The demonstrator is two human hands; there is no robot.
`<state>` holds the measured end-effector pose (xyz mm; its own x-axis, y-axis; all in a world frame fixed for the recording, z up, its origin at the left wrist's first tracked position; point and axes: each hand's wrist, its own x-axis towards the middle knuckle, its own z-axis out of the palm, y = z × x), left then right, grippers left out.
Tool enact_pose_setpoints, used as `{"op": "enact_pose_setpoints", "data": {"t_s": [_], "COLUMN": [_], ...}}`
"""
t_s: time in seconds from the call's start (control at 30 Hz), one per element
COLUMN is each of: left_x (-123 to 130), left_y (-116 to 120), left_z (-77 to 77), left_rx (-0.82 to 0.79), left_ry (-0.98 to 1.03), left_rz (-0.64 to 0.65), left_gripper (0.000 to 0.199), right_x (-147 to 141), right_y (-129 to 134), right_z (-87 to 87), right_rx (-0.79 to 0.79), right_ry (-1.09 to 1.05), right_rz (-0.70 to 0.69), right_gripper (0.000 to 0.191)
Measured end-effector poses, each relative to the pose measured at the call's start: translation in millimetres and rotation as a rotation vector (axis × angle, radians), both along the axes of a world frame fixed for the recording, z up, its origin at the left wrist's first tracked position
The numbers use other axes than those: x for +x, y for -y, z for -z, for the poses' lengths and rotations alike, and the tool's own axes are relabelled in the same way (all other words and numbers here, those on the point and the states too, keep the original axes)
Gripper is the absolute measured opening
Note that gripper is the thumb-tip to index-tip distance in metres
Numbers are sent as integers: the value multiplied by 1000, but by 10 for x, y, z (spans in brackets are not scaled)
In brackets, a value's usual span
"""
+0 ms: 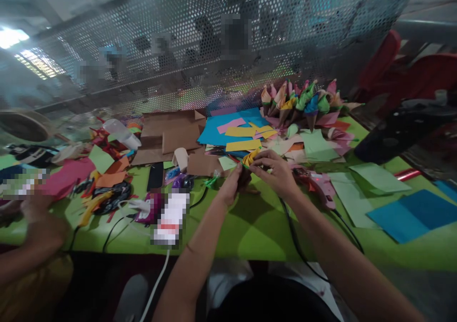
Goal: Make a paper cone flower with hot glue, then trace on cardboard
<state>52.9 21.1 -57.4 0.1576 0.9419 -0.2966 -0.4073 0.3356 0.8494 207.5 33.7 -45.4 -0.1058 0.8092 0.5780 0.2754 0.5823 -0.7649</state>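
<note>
Taking the blue sheets [210, 134] as my landmark, I have the yellow swirl [251, 156] on its brown cone [244, 176] on their near side, toward me and slightly to the right. My left hand [231, 186] is curled closed around the cone. My right hand [273, 169] has thumb and fingers drawn narrow at the swirl's side; whether they pinch it or merely touch it, I can't tell.

For this shaping or seating, as I judge it, the left hand should be a steady but light holder, since the cone looks like paper and could crush. The right fingertips do best with small, even presses around the base, following the twist so its folds don't flatten. The pink glue gun [323, 188], right of the sheets and nearer me, deserves a clear berth: its tip may be hot.
</note>
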Motion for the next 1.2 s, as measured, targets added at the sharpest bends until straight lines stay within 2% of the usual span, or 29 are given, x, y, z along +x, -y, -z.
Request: {"op": "enact_pose_setpoints", "data": {"t_s": [0.1, 0.2, 0.37, 0.47, 0.67, 0.8, 1.0, 1.2], "left_x": [1, 4, 6, 11, 18, 14, 0, -6], "left_y": [22, 40, 22, 21, 55, 48, 29, 61], "left_z": [-11, -12, 39, 22, -46, -24, 29, -42], "left_rx": [-1, 14, 36, 52, 199, 177, 22, 103], "left_ry": [-65, -123, -105, -120, -197, -201, -147, -238], "left_rz": [-90, -144, -113, -145, -77, -72, -54, -119], "left_gripper": [33, 35, 46, 42, 37, 37, 40, 30], "right_x": [-13, -20, -10, -16, -35, -27, -18, -27], "right_y": [2, -15, -20, -8, -57, -86, -62, -103], "right_z": [17, 38, 29, 24, 104, 124, 85, 146], "right_rx": [-9, -9, -42, -54, -174, -196, -235, -323], "right_ry": [-11, -31, -32, -45, -130, -164, -191, -229], "right_rz": [32, 43, 30, 28, 44, 14, 18, 20], "right_gripper": [19, 20, 19, 20, 34, 37, 36, 44]}}
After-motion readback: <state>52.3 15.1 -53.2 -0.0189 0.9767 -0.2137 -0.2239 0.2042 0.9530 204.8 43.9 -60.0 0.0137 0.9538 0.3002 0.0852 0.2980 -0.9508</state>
